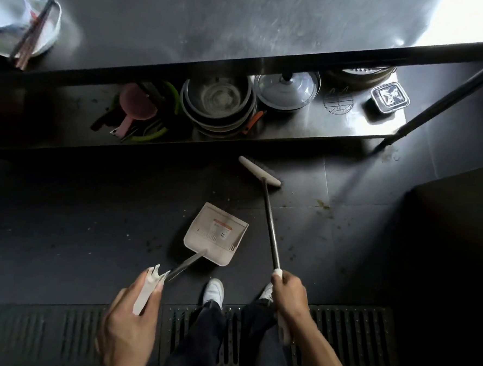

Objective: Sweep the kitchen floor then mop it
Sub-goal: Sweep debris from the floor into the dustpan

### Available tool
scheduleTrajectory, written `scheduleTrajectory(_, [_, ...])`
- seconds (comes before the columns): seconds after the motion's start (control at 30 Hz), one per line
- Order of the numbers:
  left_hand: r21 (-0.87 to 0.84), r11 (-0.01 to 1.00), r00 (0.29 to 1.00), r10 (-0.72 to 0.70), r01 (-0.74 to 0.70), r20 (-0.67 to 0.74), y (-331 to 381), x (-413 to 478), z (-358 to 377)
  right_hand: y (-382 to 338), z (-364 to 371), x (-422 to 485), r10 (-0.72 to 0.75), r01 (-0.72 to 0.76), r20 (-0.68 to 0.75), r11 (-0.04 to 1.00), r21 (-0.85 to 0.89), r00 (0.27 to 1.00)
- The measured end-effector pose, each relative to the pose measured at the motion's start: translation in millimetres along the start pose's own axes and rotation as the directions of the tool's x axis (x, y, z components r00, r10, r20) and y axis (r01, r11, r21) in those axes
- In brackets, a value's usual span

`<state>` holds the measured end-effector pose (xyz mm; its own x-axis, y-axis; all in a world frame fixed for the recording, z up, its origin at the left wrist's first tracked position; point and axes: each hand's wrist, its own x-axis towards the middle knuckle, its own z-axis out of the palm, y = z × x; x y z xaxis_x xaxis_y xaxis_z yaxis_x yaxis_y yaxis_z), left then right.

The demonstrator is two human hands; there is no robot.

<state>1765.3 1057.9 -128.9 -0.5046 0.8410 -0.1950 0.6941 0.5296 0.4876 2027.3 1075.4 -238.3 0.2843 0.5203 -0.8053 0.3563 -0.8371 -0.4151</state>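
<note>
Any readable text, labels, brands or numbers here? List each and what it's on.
None legible.
White sticker with orange stripe on the beige plastic dustpan, gripped by the left hand: small print, too blurred to read.
Beige-headed broom with metal handle, gripped by the right hand: no markings seen.
Clear square lidded container on the lower steel shelf: only glare, no text.

Matt beige plastic dustpan (216,233), shiny metal broom shaft (271,232), brushed steel table (216,20), dull dark floor tiles (63,214).

Dim floor, upper-right glare, blurred and warped edges.
</note>
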Motion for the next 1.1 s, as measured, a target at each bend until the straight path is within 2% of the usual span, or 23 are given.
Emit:
scheduleTrajectory(0.13, [0.002, 0.999, 0.999, -0.036, 0.036, -0.009, -20, 6, -5, -3, -23, 22, 0.048, -0.050, -0.110, 0.999, -0.019, 0.993])
scheduleTrajectory(0.27, [-0.032, 0.998, 0.999, -0.046, 0.047, 0.020, -45, 16, -14, -10, -21, 49, 0.115, -0.107, -0.122, 0.992, 0.074, 0.986])
scheduleTrajectory(0.33, [-0.056, 0.997, 0.999, -0.047, 0.048, 0.027, -56, 24, -21, -20, 2, 41, 0.136, -0.126, -0.098, 0.987, 0.098, 0.986])
scheduleTrajectory(0.47, [-0.093, 0.995, 0.997, -0.035, 0.041, 0.065, -81, 44, -39, -38, 82, 2, 0.132, -0.130, -0.072, 0.991, 0.030, 0.989])
scheduleTrajectory(0.63, [-0.109, 0.994, 0.996, -0.005, 0.015, 0.094, -123, 77, -70, -45, 181, -55, 0.112, -0.111, 0.050, 0.994, -0.011, 0.992])
scheduleTrajectory(0.83, [-0.090, 0.993, 0.982, 0.085, -0.071, 0.170, -167, 112, -104, -44, 225, -115, 0.045, -0.043, -0.039, 0.997, 0.061, 0.998])
scheduleTrajectory(0.97, [-0.060, 0.992, 0.979, 0.116, -0.107, 0.169, -188, 128, -119, -64, 220, -95, 0.082, -0.076, -0.172, 0.996, 0.040, 0.982])
scheduleTrajectory(1.1, [-0.039, 0.992, 0.977, 0.128, -0.123, 0.173, -207, 135, -127, -79, 219, -66, 0.164, -0.144, -0.170, 0.982, 0.124, 0.972])
